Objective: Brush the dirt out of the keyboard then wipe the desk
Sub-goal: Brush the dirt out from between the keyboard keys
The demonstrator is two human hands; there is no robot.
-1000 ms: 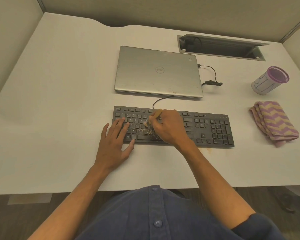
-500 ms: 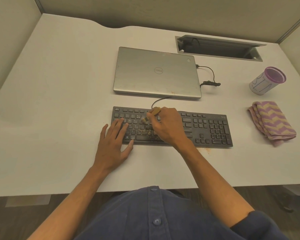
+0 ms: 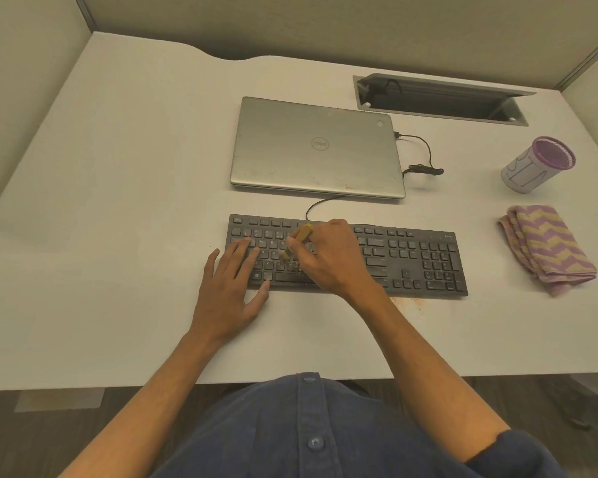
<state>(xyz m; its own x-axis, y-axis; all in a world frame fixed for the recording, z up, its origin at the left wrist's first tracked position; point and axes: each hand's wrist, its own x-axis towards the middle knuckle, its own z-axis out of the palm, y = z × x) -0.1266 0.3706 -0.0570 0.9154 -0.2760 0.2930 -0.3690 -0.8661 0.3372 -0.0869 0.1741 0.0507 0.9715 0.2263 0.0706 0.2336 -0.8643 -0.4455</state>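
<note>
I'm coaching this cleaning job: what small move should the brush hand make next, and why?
Probably another short stroke toward the near edge: the right hand holds the brush with bristles on crumb-speckled keys of the keyboard, which the left hand steadies.

An office cubicle is shown. A pale desk (image 3: pixel 118 201) is enclosed on three sides by beige partition panels (image 3: pixel 325 25). A cable tray (image 3: pixel 439 101) with a hinged lid is set into the desk top. A closed silver laptop (image 3: pixel 316 150), a wired black keyboard (image 3: pixel 411 257) and a mesh pen holder (image 3: pixel 537 165) are laid out on it.
</note>
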